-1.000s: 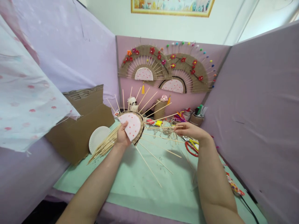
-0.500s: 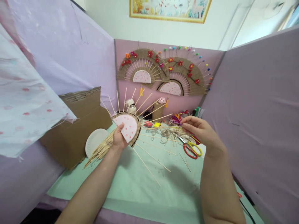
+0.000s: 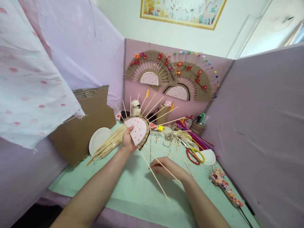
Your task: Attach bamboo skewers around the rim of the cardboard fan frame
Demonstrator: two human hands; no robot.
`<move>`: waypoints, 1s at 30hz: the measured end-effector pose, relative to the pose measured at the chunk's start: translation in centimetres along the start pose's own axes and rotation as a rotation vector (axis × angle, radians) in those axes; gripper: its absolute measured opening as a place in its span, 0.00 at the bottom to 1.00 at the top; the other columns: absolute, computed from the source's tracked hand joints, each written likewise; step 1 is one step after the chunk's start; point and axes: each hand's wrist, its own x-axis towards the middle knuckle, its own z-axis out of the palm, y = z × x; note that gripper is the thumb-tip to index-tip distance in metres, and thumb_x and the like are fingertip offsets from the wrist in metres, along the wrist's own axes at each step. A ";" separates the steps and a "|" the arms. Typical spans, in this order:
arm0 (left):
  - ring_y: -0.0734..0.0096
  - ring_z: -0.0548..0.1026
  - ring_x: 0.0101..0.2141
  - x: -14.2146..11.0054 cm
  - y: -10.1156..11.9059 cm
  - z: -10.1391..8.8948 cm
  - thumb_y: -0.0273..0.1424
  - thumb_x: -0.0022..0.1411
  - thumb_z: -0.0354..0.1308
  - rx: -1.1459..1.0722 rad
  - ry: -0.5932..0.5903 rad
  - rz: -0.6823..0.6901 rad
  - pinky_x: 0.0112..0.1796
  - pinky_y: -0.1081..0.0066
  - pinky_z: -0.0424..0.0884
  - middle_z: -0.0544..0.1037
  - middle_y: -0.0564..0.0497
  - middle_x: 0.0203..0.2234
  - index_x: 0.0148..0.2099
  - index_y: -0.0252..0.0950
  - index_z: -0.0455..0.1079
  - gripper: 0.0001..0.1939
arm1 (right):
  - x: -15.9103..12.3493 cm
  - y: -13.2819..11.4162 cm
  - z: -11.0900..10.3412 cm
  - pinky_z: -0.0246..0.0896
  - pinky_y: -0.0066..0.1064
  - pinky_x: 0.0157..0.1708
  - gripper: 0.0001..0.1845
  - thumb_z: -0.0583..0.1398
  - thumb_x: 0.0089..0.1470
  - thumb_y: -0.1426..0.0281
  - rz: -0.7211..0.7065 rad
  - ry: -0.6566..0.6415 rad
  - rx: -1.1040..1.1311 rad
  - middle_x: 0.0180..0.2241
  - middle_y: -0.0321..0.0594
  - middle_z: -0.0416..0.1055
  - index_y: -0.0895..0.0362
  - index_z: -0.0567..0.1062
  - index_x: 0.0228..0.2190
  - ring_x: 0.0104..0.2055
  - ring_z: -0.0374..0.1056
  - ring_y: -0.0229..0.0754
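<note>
My left hand grips a half-round fan piece by its straight edge, thumb on the pink-dotted white face. Thin wooden sticks fan out from its curved brown rim, which has a dark line along it. Low over the table, my right hand is closed, its fingertips bent together behind the lowest sticks. What it holds, if anything, I cannot make out. A bundle of loose sticks lies just left of my left hand.
Scissors with red and yellow handles lie at the right, beside tangled twine. A patterned glue gun rests near the right edge. Cardboard and a paper plate stand left. Two decorated fans hang behind.
My right hand has moved from the far ends of the sticks down and left, to below the fan piece. The left hand keeps its hold. The view has shifted, showing the glue gun.
</note>
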 end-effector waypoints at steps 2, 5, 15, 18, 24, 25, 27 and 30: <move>0.53 0.77 0.40 -0.1 -0.4 0.0 0.32 0.57 0.50 -0.017 -0.037 -0.033 0.43 0.49 0.71 0.79 0.38 0.38 0.54 0.28 0.64 0.23 | 0.9 -0.9 2.0 0.58 0.23 0.29 0.12 0.54 0.52 0.72 -0.066 0.001 -0.052 0.25 0.35 0.71 0.55 0.77 0.33 0.27 0.64 0.34; 0.53 0.76 0.41 -0.3 -0.7 0.2 0.33 0.58 0.49 -0.061 -0.119 -0.065 0.45 0.47 0.69 0.79 0.39 0.38 0.53 0.29 0.65 0.22 | 1.1 -2.1 3.2 0.58 0.24 0.31 0.13 0.52 0.54 0.73 -0.152 0.014 -0.070 0.26 0.34 0.72 0.55 0.76 0.35 0.28 0.65 0.34; 0.52 0.75 0.43 -0.9 -1.3 0.6 0.34 0.61 0.46 -0.017 -0.179 -0.128 0.45 0.48 0.69 0.78 0.36 0.41 0.56 0.27 0.63 0.24 | 0.1 0.2 2.7 0.58 0.24 0.31 0.14 0.51 0.53 0.75 -0.130 0.092 -0.155 0.27 0.35 0.73 0.55 0.76 0.34 0.28 0.66 0.35; 0.53 0.75 0.43 -1.0 -1.5 0.6 0.35 0.61 0.46 -0.010 -0.186 -0.147 0.45 0.49 0.69 0.78 0.37 0.41 0.57 0.28 0.62 0.24 | 0.2 0.7 2.3 0.59 0.26 0.36 0.13 0.52 0.53 0.75 -0.149 0.179 -0.212 0.32 0.37 0.74 0.54 0.76 0.34 0.34 0.68 0.38; 0.52 0.75 0.44 -1.2 -2.0 0.7 0.34 0.61 0.46 0.024 -0.169 -0.170 0.46 0.49 0.68 0.77 0.36 0.42 0.59 0.28 0.60 0.26 | 0.7 2.4 1.2 0.59 0.34 0.47 0.16 0.50 0.55 0.74 -0.115 0.406 -0.142 0.41 0.43 0.72 0.54 0.76 0.39 0.44 0.67 0.42; 0.52 0.75 0.44 -1.2 -2.1 0.7 0.34 0.61 0.46 0.027 -0.175 -0.176 0.47 0.49 0.68 0.77 0.36 0.42 0.59 0.28 0.60 0.26 | 0.9 2.7 1.0 0.58 0.36 0.49 0.17 0.50 0.54 0.73 -0.080 0.481 -0.088 0.43 0.43 0.72 0.55 0.75 0.40 0.46 0.66 0.43; 0.52 0.75 0.45 -1.3 -2.4 0.8 0.34 0.62 0.45 0.037 -0.172 -0.192 0.48 0.49 0.66 0.78 0.37 0.42 0.59 0.28 0.60 0.26 | 1.1 3.2 0.5 0.57 0.39 0.51 0.18 0.51 0.52 0.73 -0.029 0.608 0.058 0.45 0.44 0.71 0.55 0.75 0.41 0.47 0.66 0.44; 0.52 0.74 0.45 -1.4 -3.1 0.7 0.33 0.62 0.45 0.058 -0.150 -0.213 0.49 0.50 0.65 0.78 0.37 0.41 0.60 0.26 0.58 0.26 | 1.4 3.3 0.0 0.60 0.39 0.49 0.14 0.54 0.50 0.69 0.011 0.660 0.410 0.41 0.43 0.73 0.56 0.76 0.37 0.42 0.69 0.43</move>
